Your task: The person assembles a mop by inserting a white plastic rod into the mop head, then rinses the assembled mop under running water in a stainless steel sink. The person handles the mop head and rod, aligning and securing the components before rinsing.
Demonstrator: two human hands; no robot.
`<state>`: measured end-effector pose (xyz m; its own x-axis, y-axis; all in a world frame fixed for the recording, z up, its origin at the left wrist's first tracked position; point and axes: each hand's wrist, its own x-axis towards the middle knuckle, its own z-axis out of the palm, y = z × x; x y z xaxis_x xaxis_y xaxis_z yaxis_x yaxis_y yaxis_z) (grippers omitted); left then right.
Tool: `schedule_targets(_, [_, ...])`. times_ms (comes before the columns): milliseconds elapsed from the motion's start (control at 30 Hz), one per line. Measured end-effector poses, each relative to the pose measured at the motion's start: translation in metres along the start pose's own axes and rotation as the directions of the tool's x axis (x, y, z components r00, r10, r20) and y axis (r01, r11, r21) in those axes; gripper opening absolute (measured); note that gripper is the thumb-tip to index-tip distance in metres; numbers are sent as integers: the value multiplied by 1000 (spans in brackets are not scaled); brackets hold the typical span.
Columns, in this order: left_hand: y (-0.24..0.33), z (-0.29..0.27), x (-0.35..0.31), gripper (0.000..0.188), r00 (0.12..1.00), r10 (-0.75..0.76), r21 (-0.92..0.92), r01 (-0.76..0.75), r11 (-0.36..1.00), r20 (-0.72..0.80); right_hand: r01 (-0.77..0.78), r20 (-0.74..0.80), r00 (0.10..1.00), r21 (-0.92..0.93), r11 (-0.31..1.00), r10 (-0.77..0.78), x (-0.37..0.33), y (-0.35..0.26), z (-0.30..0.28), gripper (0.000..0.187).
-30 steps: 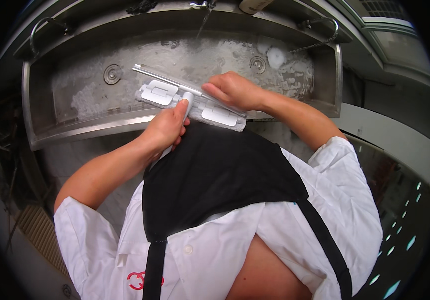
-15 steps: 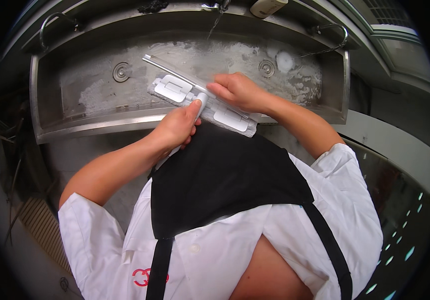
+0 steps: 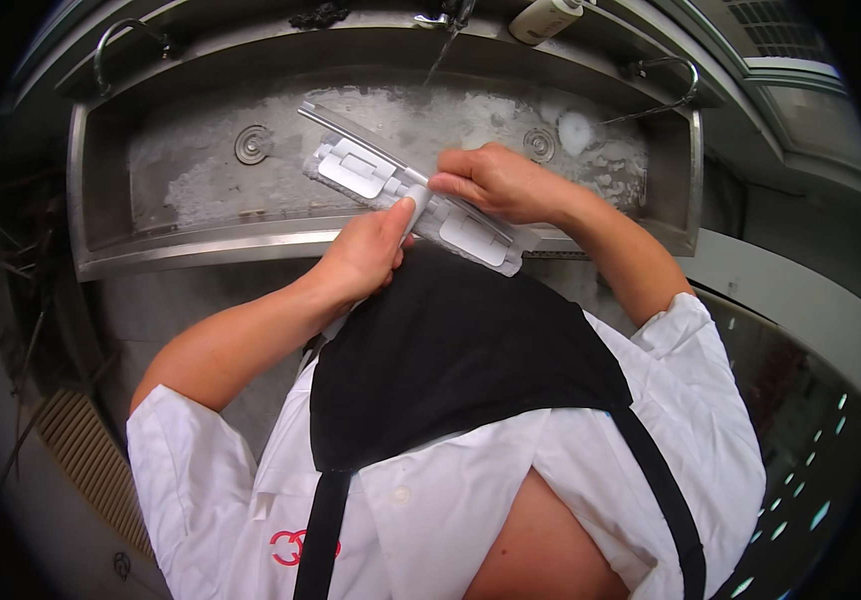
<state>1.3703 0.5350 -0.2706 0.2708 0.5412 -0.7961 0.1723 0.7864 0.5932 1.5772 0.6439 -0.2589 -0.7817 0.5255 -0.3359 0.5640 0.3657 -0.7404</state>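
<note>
Since a second ago you have tilted the clear plastic holder (image 3: 406, 190) steeper, its far end now higher over the steel sink (image 3: 191, 180). White rectangular labels sit along its face, one near the upper left end, another near the lower right. Your left hand (image 3: 366, 255) clenches it from below at the middle, thumb up against its edge; your right hand (image 3: 496, 185) grasps it from above, just beside. Your fingers hide the holder's middle, and a white bottle (image 3: 546, 18) is cut off at the top.
</note>
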Motion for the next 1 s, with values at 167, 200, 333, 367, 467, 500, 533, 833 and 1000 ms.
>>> schedule_targets(167, [0,6,0,62,998,-26,-69,22,997,-56,-72,84,994,79,994,65,-21,-1,-8,39])
schedule_targets(200, [-2,7,0,62,998,-26,-68,22,997,-55,-72,82,994,82,994,65,-22,0,-8,39])
schedule_targets(333, [2,4,-2,61,999,-21,-54,19,998,-44,-37,67,997,90,995,31,-20,1,-10,40])
schedule_targets(367, [3,3,-3,60,999,-26,-49,24,999,-37,-46,57,998,84,995,41,-21,0,-9,41])
schedule_targets(467, [-3,3,0,60,999,10,-39,-11,999,-33,-75,28,997,48,996,73,-23,-2,-5,41])
schedule_targets(500, [-2,4,-1,60,999,14,-33,-15,999,-41,-85,19,996,26,996,84,-23,-3,-5,41])
schedule_targets(533, [0,5,-3,60,999,15,-27,-17,999,-47,-98,10,995,7,995,98,-24,-4,-5,41])
schedule_targets(833, [-10,10,-2,59,984,146,42,-143,989,-105,-235,121,971,374,897,204,-34,-17,-6,31])
schedule_targets(1000, [-13,11,0,58,981,142,-31,-147,989,-131,-198,39,980,278,940,194,-46,-15,-1,28])
